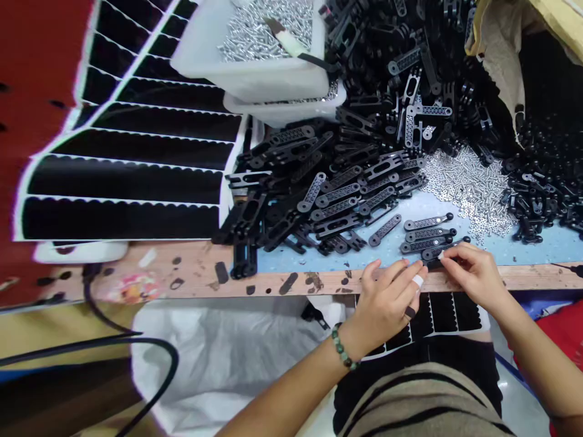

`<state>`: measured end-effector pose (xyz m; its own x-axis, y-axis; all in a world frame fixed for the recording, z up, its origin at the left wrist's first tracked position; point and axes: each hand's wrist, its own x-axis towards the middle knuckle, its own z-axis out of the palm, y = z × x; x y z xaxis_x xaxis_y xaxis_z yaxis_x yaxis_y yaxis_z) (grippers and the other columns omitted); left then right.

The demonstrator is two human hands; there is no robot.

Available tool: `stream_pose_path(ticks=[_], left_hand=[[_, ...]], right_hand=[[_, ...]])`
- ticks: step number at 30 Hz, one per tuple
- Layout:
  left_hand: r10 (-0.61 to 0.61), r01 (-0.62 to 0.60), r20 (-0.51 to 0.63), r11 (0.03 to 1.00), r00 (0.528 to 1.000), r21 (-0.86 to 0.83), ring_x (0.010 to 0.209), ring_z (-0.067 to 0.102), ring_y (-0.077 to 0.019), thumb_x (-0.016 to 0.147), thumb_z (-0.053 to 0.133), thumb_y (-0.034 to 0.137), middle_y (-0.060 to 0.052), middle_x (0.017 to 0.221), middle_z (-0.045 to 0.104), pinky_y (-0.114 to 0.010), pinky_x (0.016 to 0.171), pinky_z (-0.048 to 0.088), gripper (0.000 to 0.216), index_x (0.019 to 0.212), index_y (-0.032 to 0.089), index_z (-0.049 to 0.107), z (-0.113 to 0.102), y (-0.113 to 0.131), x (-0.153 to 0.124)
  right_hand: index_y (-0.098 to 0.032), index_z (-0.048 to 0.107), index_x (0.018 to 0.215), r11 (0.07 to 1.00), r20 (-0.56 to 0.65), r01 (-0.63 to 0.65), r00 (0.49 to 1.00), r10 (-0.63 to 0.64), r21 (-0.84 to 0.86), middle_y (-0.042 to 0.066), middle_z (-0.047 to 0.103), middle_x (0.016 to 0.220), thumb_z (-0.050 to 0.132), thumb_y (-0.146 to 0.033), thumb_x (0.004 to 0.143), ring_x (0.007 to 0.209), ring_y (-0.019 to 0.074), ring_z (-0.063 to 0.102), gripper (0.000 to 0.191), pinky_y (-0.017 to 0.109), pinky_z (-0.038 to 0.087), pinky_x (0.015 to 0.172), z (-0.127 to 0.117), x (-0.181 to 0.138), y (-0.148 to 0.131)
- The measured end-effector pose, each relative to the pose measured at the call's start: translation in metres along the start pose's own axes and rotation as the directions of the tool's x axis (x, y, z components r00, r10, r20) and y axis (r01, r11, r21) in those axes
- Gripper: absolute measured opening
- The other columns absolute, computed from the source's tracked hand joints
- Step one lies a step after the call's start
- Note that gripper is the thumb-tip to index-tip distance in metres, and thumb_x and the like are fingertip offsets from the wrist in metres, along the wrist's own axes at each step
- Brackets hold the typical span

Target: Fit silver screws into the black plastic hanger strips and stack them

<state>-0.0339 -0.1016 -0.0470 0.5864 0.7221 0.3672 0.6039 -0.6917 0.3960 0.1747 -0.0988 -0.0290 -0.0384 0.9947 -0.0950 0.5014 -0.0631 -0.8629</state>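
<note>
My left hand point(387, 303) is at the bench edge, its fingertips closed on one end of a black plastic arm point(432, 262) that the fingers partly cover. A white band wraps one finger. My right hand point(476, 273) pinches at the other end of that arm; something small and pale shows at its fingertips, too small to name. Just beyond, several dark grey lattice arms point(426, 233) lie side by side, with black pieces at their right ends. A single lattice arm point(385, 230) lies to their left.
Behind lies a heap of black plastic arms point(337, 194), beside a pile of silver screws and nuts point(469, 188). Small black parts point(542, 203) are at the right. A white tub point(268, 82) of screws with a brush stands at the back, near black-and-white sheeting point(122, 221).
</note>
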Motion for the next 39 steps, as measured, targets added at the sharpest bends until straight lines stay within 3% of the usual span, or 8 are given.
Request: stream_pose_path(ticks=[10,17,22,28,31,33,35,39], left_hand=[[-0.003,0.003,0.032,1.000,0.999,-0.004,0.108,0.057,-0.0216,0.087,0.050,0.021,-0.004,0.122,0.064,-0.047,0.106,0.020,0.033,0.118,0.020,0.059,0.000,0.002,-0.001],[-0.025,0.027,0.065,0.999,0.998,-0.025,0.108,0.056,-0.0224,0.085,0.050,0.020,-0.005,0.124,0.063,-0.046,0.104,0.023,0.037,0.121,0.019,0.058,-0.003,0.005,0.000],[-0.038,0.042,0.086,0.998,0.996,-0.038,0.108,0.056,-0.0236,0.084,0.050,0.021,-0.005,0.124,0.062,-0.047,0.103,0.024,0.040,0.124,0.022,0.057,-0.004,0.006,0.001],[-0.038,0.046,0.153,0.998,0.987,-0.046,0.110,0.054,-0.0271,0.076,0.054,0.016,-0.009,0.123,0.062,-0.052,0.104,0.022,0.049,0.125,0.018,0.055,-0.005,0.009,0.005],[-0.051,0.066,0.188,0.995,0.981,-0.073,0.112,0.052,-0.0288,0.073,0.052,0.013,-0.010,0.124,0.061,-0.054,0.104,0.021,0.049,0.122,0.016,0.056,-0.013,0.010,0.011],[-0.068,0.097,0.219,0.987,0.973,-0.127,0.116,0.048,-0.0302,0.070,0.051,0.012,-0.012,0.126,0.058,-0.056,0.104,0.023,0.048,0.118,0.014,0.056,-0.020,0.010,0.016],[-0.083,0.139,0.252,0.968,0.964,-0.210,0.120,0.044,-0.0310,0.067,0.049,0.009,-0.014,0.128,0.054,-0.055,0.103,0.027,0.049,0.115,0.013,0.054,-0.027,0.009,0.021],[-0.062,0.188,0.300,0.891,0.952,-0.412,0.124,0.040,-0.0274,0.068,0.043,0.006,-0.013,0.129,0.047,-0.051,0.106,0.032,0.053,0.120,0.017,0.044,-0.030,0.010,0.029]], right_hand=[[-0.020,0.064,0.080,0.985,-0.022,0.071,0.997,-0.075,-0.155,0.002,0.060,0.071,0.054,-0.025,0.086,0.063,0.0142,0.054,0.013,0.027,0.044,0.059,0.002,0.000,-0.007],[-0.019,0.064,0.081,1.000,-0.033,0.007,0.999,-0.008,-0.029,0.002,0.059,0.072,0.054,-0.032,0.088,0.063,0.0144,0.056,0.017,0.027,0.044,0.057,0.001,-0.002,0.001],[-0.020,0.062,0.082,0.984,0.001,0.093,0.996,-0.094,-0.150,0.002,0.059,0.072,0.052,-0.028,0.089,0.066,0.0149,0.056,0.015,0.027,0.045,0.060,0.002,-0.001,-0.006],[-0.021,0.049,0.094,0.926,-0.057,0.039,0.996,-0.065,-0.374,0.001,0.057,0.070,0.052,-0.032,0.089,0.059,0.0157,0.055,0.013,0.028,0.046,0.057,0.005,-0.003,-0.002],[-0.020,0.049,0.098,0.864,-0.080,0.072,0.988,-0.129,-0.499,0.006,0.058,0.081,0.053,-0.038,0.089,0.069,0.0203,0.058,0.020,0.032,0.048,0.058,0.002,-0.003,-0.002],[-0.019,0.049,0.106,0.831,-0.106,0.145,0.966,-0.237,-0.537,0.011,0.057,0.093,0.056,-0.039,0.088,0.082,0.0244,0.059,0.027,0.036,0.050,0.063,-0.001,-0.004,-0.008],[-0.019,0.047,0.114,0.823,-0.044,0.330,0.919,-0.393,-0.461,0.013,0.055,0.101,0.058,-0.034,0.088,0.093,0.0252,0.057,0.032,0.039,0.052,0.071,-0.002,-0.006,-0.019],[-0.019,0.051,0.111,0.701,0.208,0.689,0.724,-0.658,-0.185,0.009,0.060,0.097,0.050,-0.013,0.090,0.089,0.0185,0.057,0.022,0.033,0.051,0.075,0.005,-0.009,-0.045]])
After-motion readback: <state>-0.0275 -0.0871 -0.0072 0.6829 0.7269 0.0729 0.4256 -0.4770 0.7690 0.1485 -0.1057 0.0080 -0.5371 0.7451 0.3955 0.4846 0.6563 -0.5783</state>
